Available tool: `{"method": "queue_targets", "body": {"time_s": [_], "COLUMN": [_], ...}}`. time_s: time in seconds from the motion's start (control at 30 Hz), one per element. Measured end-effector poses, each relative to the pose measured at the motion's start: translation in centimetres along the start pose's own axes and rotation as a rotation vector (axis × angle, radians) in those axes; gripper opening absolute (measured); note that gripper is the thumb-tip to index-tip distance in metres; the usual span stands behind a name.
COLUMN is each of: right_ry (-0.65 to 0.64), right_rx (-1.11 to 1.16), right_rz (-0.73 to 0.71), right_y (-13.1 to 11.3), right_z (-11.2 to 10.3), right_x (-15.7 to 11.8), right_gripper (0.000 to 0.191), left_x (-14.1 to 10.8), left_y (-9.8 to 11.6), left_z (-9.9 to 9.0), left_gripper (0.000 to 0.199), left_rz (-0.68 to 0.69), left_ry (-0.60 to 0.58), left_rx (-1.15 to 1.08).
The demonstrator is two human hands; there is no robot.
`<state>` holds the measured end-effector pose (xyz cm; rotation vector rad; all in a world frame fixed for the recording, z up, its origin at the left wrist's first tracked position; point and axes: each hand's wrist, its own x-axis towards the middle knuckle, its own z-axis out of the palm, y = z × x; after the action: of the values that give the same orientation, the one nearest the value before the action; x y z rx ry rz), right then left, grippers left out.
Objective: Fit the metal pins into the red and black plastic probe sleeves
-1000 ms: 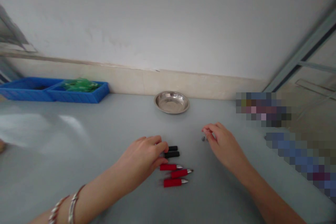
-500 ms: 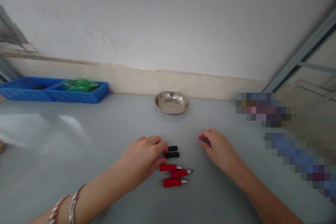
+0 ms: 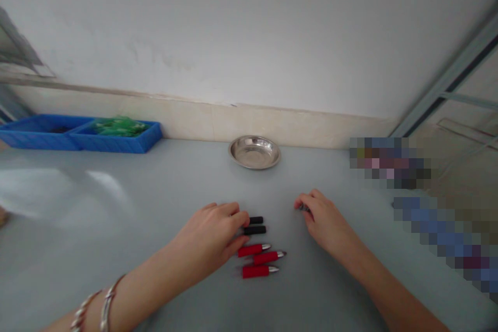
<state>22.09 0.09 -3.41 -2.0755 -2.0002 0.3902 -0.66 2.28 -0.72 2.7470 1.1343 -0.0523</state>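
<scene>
Head view: left hand [image 3: 220,228] arches palm-down over the left ends of two black, slim cylindrical pen barrels [image 3: 254,230] on the smooth grey tabletop [image 3: 175,176]. Contact is hidden, so can't tell whether it grips or just steadies them. Right hand [image 3: 329,223] pinches small dark metallic pieces [image 3: 304,207] between thumb and fingers, low over the table — a fingertip hold, likely because they're tiny; exact count unclear.

Three red cylindrical pen barrels with silver conical tips [image 3: 256,271] lie nearer the wearer, the farthest one just by the left thumb. All five barrels point right, side by side — presumably so their front ends face the right hand. Round shiny steel dish [image 3: 254,153] sits back near the wall, probably within reach but out of the hands' way.
</scene>
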Motion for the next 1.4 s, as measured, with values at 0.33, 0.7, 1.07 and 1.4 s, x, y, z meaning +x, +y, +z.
{"method": "queue_targets", "body": {"time_s": [0.33, 0.7, 1.07, 1.4], "right_ry": [-0.006, 0.148, 0.019, -0.17], "right_rx": [-0.01, 0.117, 0.925, 1.16], "right_rz": [0.002, -0.108, -0.15, -0.095], "right_y": [0.0, 0.0, -1.7, -2.7], "right_z": [0.0, 0.4, 0.3, 0.4], "right_x": [0.0, -0.1, -0.6, -0.8], "right_gripper": [0.035, 0.031, 0.008, 0.013], "left_x": [-0.2, 0.0, -0.4, -0.6], "left_y": [0.1, 0.2, 0.6, 1.3], "left_z": [0.0, 0.1, 0.6, 0.8], "left_gripper": [0.012, 0.011, 0.015, 0.015], "left_rz": [0.003, -0.019, -0.008, 0.052], "left_ry": [0.0, 0.011, 0.167, 0.216], "left_rx": [0.011, 0.01, -0.064, -0.138]}}
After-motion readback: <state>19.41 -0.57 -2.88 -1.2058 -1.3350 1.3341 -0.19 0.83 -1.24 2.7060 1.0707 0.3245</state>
